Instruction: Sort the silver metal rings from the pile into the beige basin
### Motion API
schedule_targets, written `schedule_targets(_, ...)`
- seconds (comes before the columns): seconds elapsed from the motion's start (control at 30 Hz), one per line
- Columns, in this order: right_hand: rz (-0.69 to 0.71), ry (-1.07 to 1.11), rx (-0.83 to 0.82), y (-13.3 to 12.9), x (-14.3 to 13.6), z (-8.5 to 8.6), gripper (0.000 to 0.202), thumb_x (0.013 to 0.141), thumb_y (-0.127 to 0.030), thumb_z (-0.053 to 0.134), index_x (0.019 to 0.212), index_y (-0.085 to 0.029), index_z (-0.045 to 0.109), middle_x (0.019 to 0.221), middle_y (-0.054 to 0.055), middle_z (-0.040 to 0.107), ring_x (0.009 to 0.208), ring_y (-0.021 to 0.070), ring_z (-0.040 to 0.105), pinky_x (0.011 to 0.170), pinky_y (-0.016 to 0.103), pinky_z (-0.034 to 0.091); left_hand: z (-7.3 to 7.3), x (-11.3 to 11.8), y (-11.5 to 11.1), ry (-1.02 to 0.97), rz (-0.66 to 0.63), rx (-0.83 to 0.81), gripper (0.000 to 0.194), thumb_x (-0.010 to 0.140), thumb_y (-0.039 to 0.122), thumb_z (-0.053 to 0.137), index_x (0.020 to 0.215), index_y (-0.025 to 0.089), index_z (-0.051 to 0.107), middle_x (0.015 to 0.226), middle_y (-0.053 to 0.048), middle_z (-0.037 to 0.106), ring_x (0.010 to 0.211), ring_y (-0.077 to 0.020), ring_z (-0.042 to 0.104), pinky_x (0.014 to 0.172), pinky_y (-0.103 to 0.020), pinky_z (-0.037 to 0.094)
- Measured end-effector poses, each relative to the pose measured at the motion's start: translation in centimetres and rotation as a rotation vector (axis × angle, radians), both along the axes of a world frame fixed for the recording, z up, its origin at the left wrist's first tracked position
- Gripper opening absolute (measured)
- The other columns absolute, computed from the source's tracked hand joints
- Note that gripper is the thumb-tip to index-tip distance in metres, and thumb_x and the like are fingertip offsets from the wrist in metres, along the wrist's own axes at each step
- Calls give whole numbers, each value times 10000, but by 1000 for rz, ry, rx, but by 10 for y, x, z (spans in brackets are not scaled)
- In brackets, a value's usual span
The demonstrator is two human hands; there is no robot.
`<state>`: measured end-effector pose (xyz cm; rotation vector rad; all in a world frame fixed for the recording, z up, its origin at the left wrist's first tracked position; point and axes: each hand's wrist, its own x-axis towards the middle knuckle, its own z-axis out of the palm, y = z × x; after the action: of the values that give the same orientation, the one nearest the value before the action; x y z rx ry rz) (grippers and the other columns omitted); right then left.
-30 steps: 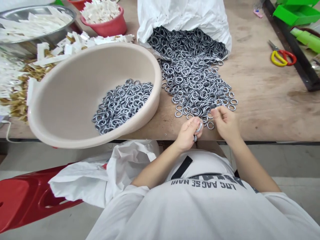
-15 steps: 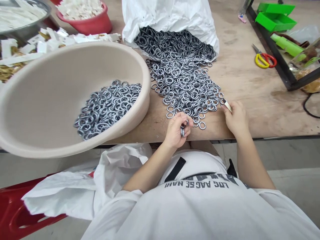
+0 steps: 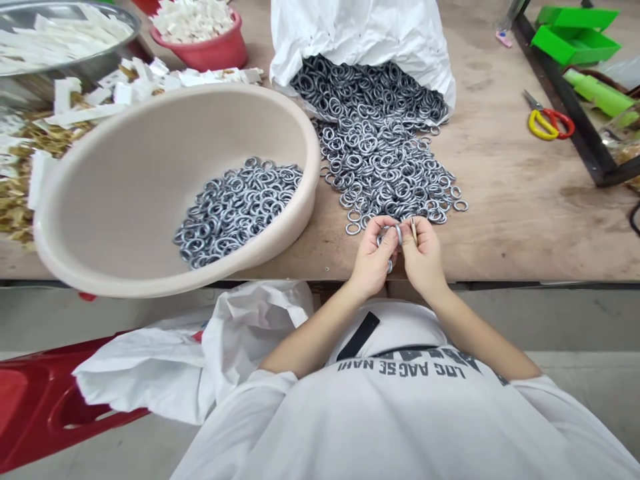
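Observation:
Close together at the table's front edge, my two hands meet over grey rings. My left hand (image 3: 373, 260) is closed on several rings (image 3: 399, 235). My right hand (image 3: 423, 257) pinches a small pale tool (image 3: 414, 232) with its tip up, beside the rings; its thumb is close to a ring. Just beyond my hands lies a heap of grey rings (image 3: 380, 160), spilling from a white sack (image 3: 360, 33). To the left, a large beige basin (image 3: 125, 153) stands tilted, with more grey rings (image 3: 240, 213) inside.
Red-and-yellow scissors (image 3: 550, 123) lie to the right, near a dark metal frame (image 3: 565, 93) and green trays (image 3: 575, 43). White pieces in a red bowl (image 3: 215, 53) and a metal basin (image 3: 75, 73) stand back left. A red stool (image 3: 50, 400) is below.
My right hand has moved left from the heap's right edge to meet my left hand, bringing the pale tool along. The view has shifted slightly left.

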<state>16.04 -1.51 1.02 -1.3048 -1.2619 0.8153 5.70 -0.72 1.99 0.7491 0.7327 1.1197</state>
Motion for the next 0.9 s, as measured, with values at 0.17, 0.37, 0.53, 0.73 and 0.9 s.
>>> schedule_targets(0.17, -120, -163, 187, -4, 3, -1, 178, 983, -378, 531, 1086, -236, 557, 995, 54, 619, 932, 196, 603, 838, 345, 497, -6, 2, 1, 20, 22, -6, 350, 807, 488, 742, 895, 212, 546, 660, 63, 487, 461, -36, 350, 418, -171, 239)
schedule_targets(0.37, -15, -278, 295, -10, 9, 14, 214, 1017, -321, 467, 1042, -240, 664, 948, 66, 650, 929, 220, 610, 841, 393, 492, -6, 0, 3, -18, -11, -22, 357, 808, 489, 741, 913, 201, 558, 623, 74, 466, 435, -34, 339, 407, -172, 248)
schedule_targets(0.53, 5, -338, 364, -7, 8, 12, 176, 936, -318, 630, 1101, -265, 658, 987, 58, 654, 956, 231, 596, 853, 408, 491, -3, -2, 5, -78, 47, -74, 321, 736, 386, 819, 880, 189, 611, 727, 37, 553, 579, -58, 507, 515, -162, 397)
schedule_targets(0.73, 29, -299, 316, -7, 22, 15, 178, 918, -363, 648, 1057, -253, 650, 953, 49, 637, 916, 223, 601, 813, 387, 492, 1, -4, 5, -95, 1, -61, 377, 760, 506, 781, 846, 183, 605, 612, 72, 430, 422, -17, 277, 388, -160, 210)
schedule_targets(0.9, 125, -419, 233, -17, 36, 21, 189, 975, -399, 553, 954, -228, 630, 803, 16, 657, 711, 168, 601, 670, 308, 443, 3, -4, 6, -60, -2, -70, 403, 765, 530, 768, 828, 179, 579, 666, 56, 487, 440, -17, 287, 388, -161, 205)
